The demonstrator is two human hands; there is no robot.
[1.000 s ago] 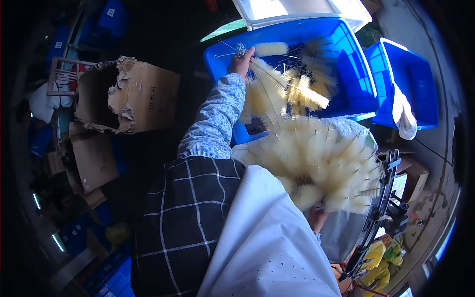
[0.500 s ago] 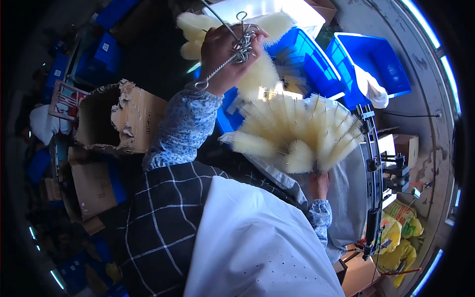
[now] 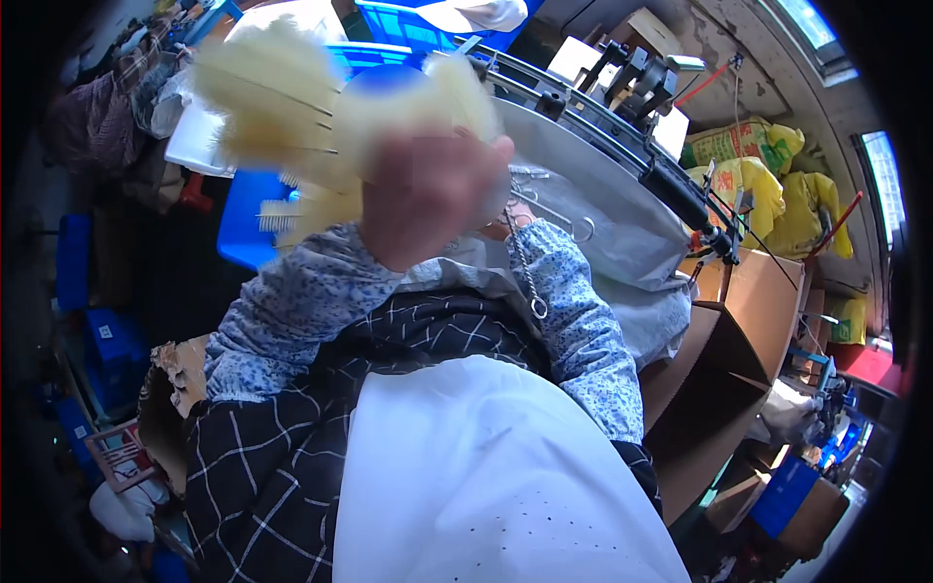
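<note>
My left hand (image 3: 418, 194), smeared by motion, is closed on a bunch of cream bristle brushes with twisted wire handles. Their fluffy heads (image 3: 267, 92) spread to the left and beyond the hand, also blurred. To its right, wire handles (image 3: 525, 257) ending in small loops stick out over my right sleeve. My right hand (image 3: 522, 212) is close behind the left one and mostly hidden by it; its fingers cannot be made out. More bristle heads (image 3: 296, 216) show below the blurred ones, beside a blue bin (image 3: 251, 219).
A grey cloth sheet (image 3: 622, 214) covers the surface ahead, edged by a dark metal rail (image 3: 671, 189) with clamps. Blue crates (image 3: 398, 24) stand at the far side. An open cardboard box (image 3: 748, 321) and yellow sacks (image 3: 748, 185) are at right.
The view has swung right. My left hand has come down with the brushes toward my right hand. The fan of brushes that stood over the right hand is no longer seen there.
</note>
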